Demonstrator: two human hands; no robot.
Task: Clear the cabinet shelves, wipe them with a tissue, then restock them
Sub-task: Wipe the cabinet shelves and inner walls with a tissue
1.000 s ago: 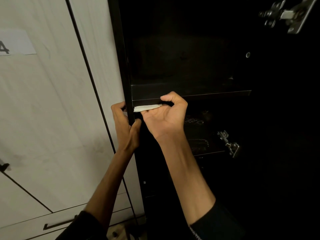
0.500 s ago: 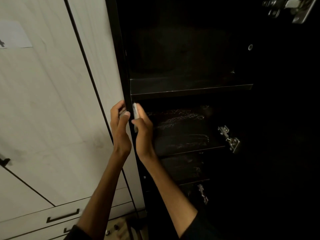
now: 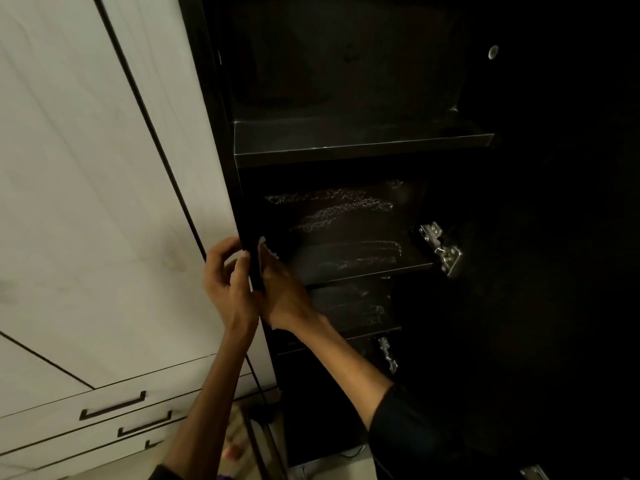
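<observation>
No text, label, brand, number or sign can be read anywhere on the dark cabinet [image 3: 221, 133] or the pale doors [image 3: 86, 202] beside it, though the dim interior may hide small markings.

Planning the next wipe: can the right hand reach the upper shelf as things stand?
Probably yes. The right hand, holding the tissue against the cabinet's left panel, sits just below the upper shelf, and the open front leaves nothing in the way.

drawers [image 3: 114, 408] left of cabinet [image 3: 346, 147], hinge [image 3: 440, 247] right
</observation>
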